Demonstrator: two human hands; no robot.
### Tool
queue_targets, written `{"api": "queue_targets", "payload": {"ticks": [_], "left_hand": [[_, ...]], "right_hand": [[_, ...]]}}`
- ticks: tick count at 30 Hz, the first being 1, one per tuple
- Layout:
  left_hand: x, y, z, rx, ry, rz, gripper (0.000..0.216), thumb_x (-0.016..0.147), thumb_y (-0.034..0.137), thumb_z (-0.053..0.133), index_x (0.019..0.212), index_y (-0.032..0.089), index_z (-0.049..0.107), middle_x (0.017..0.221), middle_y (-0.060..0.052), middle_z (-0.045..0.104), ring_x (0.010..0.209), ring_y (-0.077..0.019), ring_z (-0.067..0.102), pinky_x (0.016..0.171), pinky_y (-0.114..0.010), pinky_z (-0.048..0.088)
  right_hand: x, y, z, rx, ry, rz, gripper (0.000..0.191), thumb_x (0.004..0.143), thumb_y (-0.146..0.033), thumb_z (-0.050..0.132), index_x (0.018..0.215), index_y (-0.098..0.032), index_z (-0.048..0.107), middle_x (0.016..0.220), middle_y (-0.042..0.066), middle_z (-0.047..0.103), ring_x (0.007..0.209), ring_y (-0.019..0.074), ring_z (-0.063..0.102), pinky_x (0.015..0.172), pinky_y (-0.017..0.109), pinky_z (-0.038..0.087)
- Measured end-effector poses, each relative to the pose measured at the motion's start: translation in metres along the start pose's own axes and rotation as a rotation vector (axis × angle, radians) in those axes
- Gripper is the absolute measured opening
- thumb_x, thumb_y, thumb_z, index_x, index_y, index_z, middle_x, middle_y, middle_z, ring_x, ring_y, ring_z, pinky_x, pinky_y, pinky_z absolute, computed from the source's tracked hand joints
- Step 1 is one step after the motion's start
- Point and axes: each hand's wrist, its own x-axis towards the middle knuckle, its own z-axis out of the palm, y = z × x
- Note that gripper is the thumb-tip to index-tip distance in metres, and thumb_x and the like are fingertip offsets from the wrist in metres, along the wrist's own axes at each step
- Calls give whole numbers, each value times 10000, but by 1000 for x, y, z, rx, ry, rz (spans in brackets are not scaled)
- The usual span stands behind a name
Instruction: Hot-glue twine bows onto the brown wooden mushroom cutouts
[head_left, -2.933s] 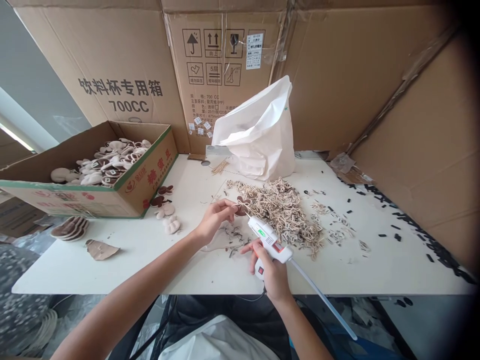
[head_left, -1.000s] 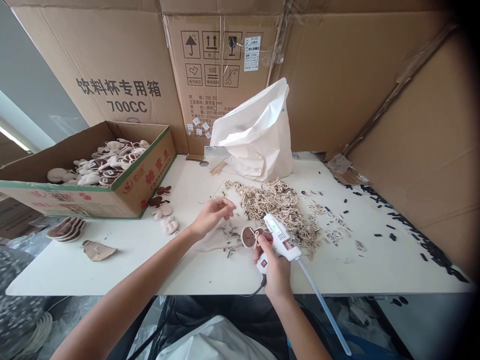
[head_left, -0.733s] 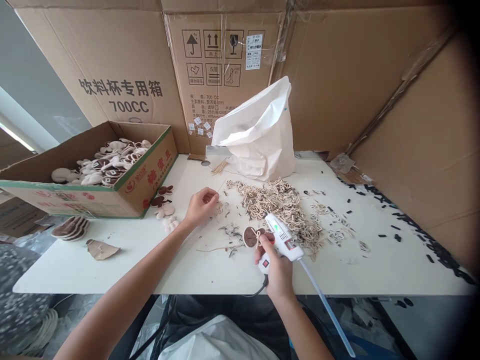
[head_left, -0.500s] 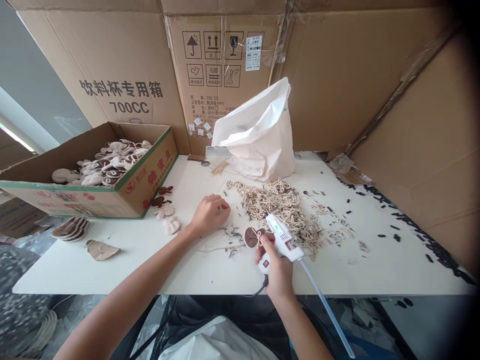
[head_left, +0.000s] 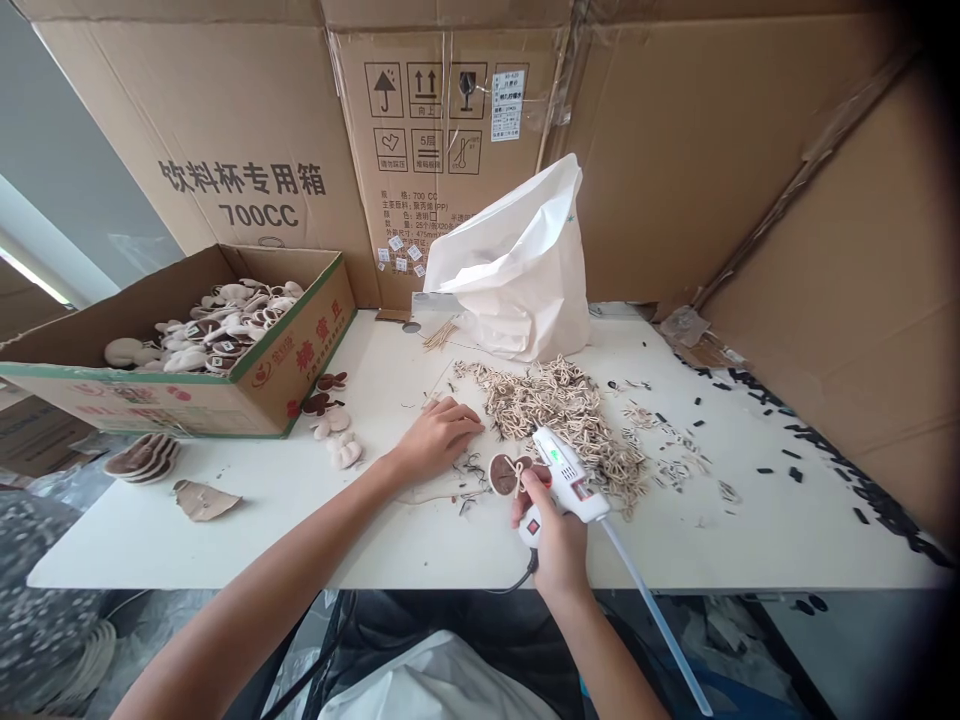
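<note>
My right hand (head_left: 559,545) is closed round a white glue gun (head_left: 564,470), with a clear glue stick (head_left: 660,625) jutting from its rear. The same hand pinches a brown padded piece with a pale rim (head_left: 502,475), and a small cream cord bow (head_left: 517,474) lies across it. My left hand (head_left: 441,437) rests low over the table, palm down, fingers stretched towards a heap of cream cord bows (head_left: 555,405). Nothing shows in its fingers. Dark thread scraps (head_left: 472,470) lie just below its fingertips.
A cardboard box (head_left: 300,350) at left holds many brown-and-white plush pieces. Several more plush pieces (head_left: 343,450) lie beside it, with a brown stack (head_left: 142,457) and a cardboard scrap (head_left: 204,500). Behind the heap stands a white bag (head_left: 525,280). Black bits (head_left: 793,474) litter the right side.
My left hand has moved right and slightly nearer to me, and its fingers have straightened towards the bow heap. The right hand, glue gun and brown piece have barely moved.
</note>
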Motion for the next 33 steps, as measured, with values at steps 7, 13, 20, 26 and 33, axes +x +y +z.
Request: {"api": "queue_targets", "payload": {"ticks": [7,13,20,26,33], "left_hand": [[2,-2,-3,-5,-17,-16,239,1052,305,538,1039,228,764,1019,-87,744,988,-251,622,902,-408,407],[4,-3,-7,-10,-41,21,294,1078,282,463,979,202,727,952,-91,713,907,-227,620,899,-393,388],[4,3,-8,54,-8,-52,264,1081,232,406,983,188,648,990,-93,694,912,-230,611,886,-384,419],[3,13,-12,-384,138,-236,182,1076,298,443,1046,201,594,965,-62,721,865,-190,674,798,-333,511],[5,23,-11,-750,185,-285,253,1023,411,601,1013,165,660,990,-97,720,917,-187,679,828,-329,541]], "right_hand": [[1,-2,1,-7,0,5,401,766,-514,867,890,-201,649,500,-40,584,439,134,514,452,235,376],[0,-4,1,-9,-9,2,369,783,-494,857,871,-198,656,484,-33,582,444,133,503,459,232,367],[0,-4,1,-10,-13,-1,347,798,-475,848,879,-193,662,486,-28,592,445,134,507,471,235,385],[1,-4,1,-30,3,-9,360,787,-493,848,874,-190,674,489,-28,590,434,143,507,444,242,361],[2,-3,1,-24,-9,-6,360,790,-498,844,885,-195,675,500,-34,585,441,149,520,454,255,383]]}}
